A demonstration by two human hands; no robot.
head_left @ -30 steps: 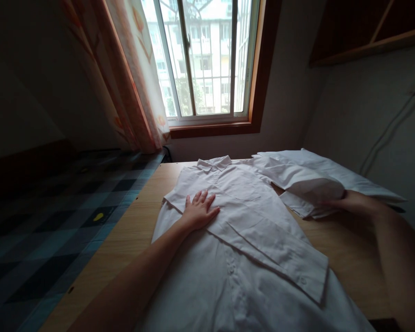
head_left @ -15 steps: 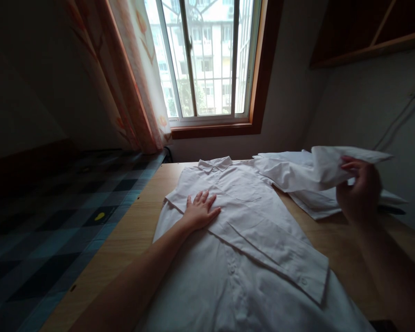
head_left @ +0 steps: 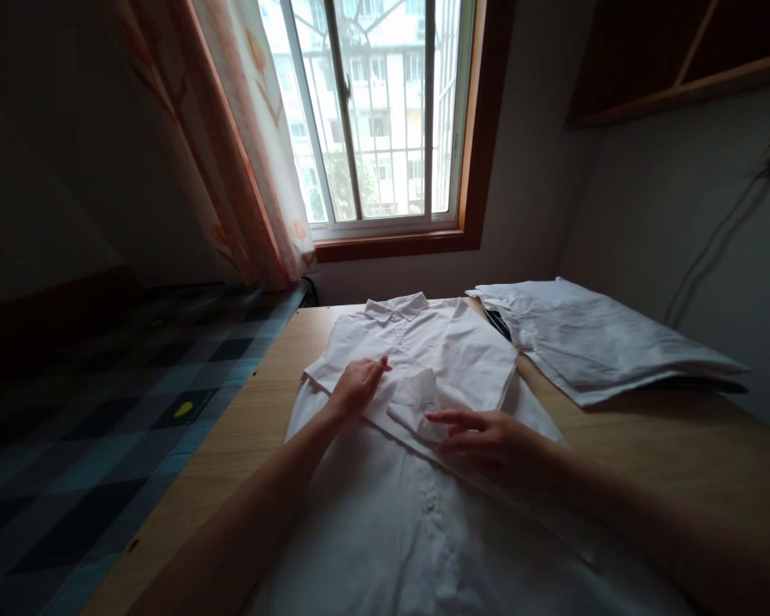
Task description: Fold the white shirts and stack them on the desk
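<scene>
A white button-up shirt [head_left: 372, 522] lies on the wooden table with its collar [head_left: 398, 306] toward the window. Both sleeves now cross its front. Over the upper chest is my left hand [head_left: 358, 385], its fingers stretched out to the right and holding nothing; whether it presses on the cloth is unclear. My right hand [head_left: 478, 432] has the end of the right-side shirt sleeve [head_left: 417, 406] at its fingertips, near the middle of the chest. Its thumb is hidden below the fingers.
A stack of folded white clothes [head_left: 603, 338] with dark cloth beneath sits at the table's right. Left of the wooden table [head_left: 231, 428] is a checked bed surface [head_left: 70, 445]. Beyond are a curtain [head_left: 231, 154] and a barred window [head_left: 378, 111].
My right hand has brought the right-side sleeve from over the folded stack leftward across the shirt's chest. My left hand has changed from lying flat and spread to being tilted, fingers closer together.
</scene>
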